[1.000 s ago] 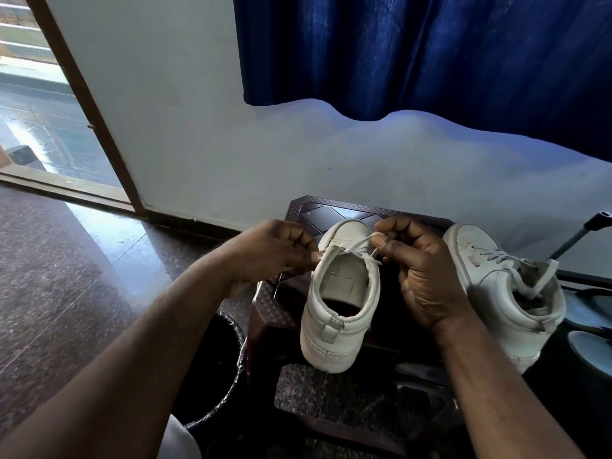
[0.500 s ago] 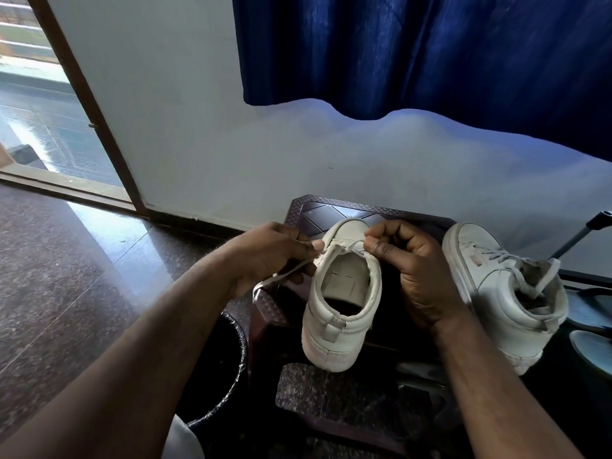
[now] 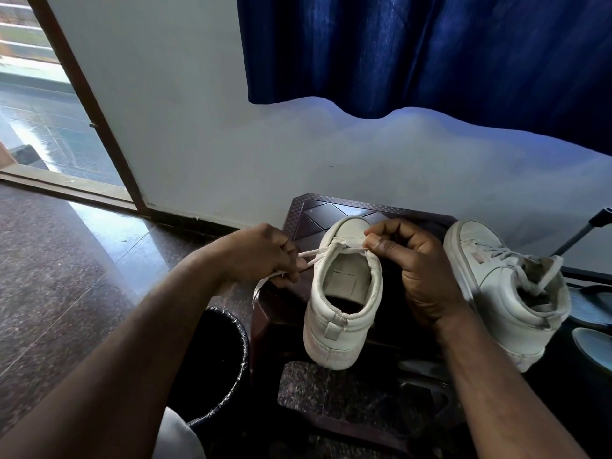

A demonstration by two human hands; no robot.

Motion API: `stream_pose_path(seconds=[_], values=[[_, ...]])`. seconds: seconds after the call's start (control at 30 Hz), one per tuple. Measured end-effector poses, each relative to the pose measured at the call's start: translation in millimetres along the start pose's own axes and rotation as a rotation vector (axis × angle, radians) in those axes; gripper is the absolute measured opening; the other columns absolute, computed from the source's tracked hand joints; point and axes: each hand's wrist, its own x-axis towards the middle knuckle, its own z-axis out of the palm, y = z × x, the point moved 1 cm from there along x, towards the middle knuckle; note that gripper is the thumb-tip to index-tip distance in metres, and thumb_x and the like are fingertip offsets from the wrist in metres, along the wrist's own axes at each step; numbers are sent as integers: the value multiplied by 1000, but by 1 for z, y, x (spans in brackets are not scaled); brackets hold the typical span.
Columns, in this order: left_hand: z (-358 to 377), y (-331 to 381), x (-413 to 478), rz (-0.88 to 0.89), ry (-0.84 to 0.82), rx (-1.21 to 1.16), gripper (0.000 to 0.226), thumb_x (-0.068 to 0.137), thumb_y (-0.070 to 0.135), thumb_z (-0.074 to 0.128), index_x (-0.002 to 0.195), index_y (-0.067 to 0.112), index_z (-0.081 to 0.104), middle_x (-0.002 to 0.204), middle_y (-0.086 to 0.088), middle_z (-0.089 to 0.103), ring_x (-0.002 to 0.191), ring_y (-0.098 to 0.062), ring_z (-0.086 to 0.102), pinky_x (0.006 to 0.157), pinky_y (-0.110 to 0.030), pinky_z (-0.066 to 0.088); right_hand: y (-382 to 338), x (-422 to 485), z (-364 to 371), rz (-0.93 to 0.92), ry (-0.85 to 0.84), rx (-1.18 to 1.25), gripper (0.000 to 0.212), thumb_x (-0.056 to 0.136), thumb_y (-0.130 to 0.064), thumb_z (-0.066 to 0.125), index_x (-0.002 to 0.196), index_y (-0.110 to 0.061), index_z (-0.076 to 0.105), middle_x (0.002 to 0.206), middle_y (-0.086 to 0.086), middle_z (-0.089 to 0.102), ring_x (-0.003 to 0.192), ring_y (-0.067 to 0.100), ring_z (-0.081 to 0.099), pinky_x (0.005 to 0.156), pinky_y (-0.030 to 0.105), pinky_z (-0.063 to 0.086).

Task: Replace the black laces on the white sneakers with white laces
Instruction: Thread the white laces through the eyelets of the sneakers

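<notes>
On the dark brown patterned plastic stool [image 3: 308, 213], heel toward the near edge, stands the white leather low-top sneaker [image 3: 344, 326]. Step in hand, by my reading: drawing the flat white lace [image 3: 318, 255] through the far eyelets.

Left hand [image 3: 261, 256]: just left of the shoe, fingers [image 3: 291, 260] curled and pinching the lace strands, loose tail hanging below.

Right hand [image 3: 420, 270]: against the shoe's right side, thumb and forefinger clamped on the lace at the eyelet edge, other fingers curled in.

To do it well: pull both ends evenly, keep the lace flat and untwisted, and brace the shoe with the right palm so it does not tip off the stool.

Second white sneaker [image 3: 496, 283], further right, already carries pale laces. No black lace in view.
</notes>
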Motion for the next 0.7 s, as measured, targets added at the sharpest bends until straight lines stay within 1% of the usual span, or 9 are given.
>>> stream_pose_path(seconds=[0.1,0.17,0.23,0.33,0.43,0.5,0.57,0.63,0.7], values=[[6,3,2,42,-36,-175,27,99,31,69,97,4,74,92,-10,79,82,-25,72,79,-30,55,0,1,0,10,10,21,18,93,-4,69,83,-17,76,83,9,71,78,19,61,75,28,52],[12,5,4,69,-62,-255,32,99,35,67,99,3,74,93,-11,76,83,-26,68,80,-36,57,0,1,1,20,14,27,14,94,-11,69,83,-18,76,83,8,71,76,16,61,75,27,51],[17,7,7,92,-57,-286,32,99,31,68,103,0,73,89,-12,72,78,-23,63,69,-31,55,0,1,1,29,12,20,13,95,-18,69,84,-18,77,85,7,72,77,15,60,76,27,50],[22,11,9,125,-12,-307,23,98,19,69,103,-4,70,78,-6,68,63,-15,56,55,-22,43,-3,0,1,21,0,-11,14,90,-30,70,84,-20,79,89,6,74,84,18,60,82,30,49],[23,15,8,183,39,-246,10,98,4,67,101,-5,67,77,-8,67,57,-9,54,52,-18,43,-8,-5,2,-27,-63,-156,17,88,-31,70,89,-16,77,97,5,77,91,18,68,87,30,53],[20,16,6,225,70,-158,4,98,-4,63,100,-4,66,78,-7,69,62,-13,56,58,-24,46,-11,-9,5,-73,-79,-329,16,89,-32,72,90,-17,77,95,0,78,92,15,71,87,30,55],[16,18,2,286,123,-21,9,97,-1,64,94,7,67,75,2,72,65,-15,58,64,-34,48,-14,-11,6,-104,-64,-456,9,90,-29,76,87,-20,77,90,-6,76,87,11,70,83,29,54],[16,23,-1,350,189,114,11,97,8,68,91,17,64,72,8,71,63,-10,58,62,-38,51,-18,-14,8,-108,-83,-530,5,89,-26,80,87,-23,77,89,-10,74,84,7,67,79,26,52],[18,26,-2,363,210,121,11,97,11,68,92,18,63,73,8,71,65,-9,58,63,-42,52,-18,-17,11,-125,-79,-609,8,85,-29,83,88,-26,77,92,-13,72,87,6,66,78,25,53]])
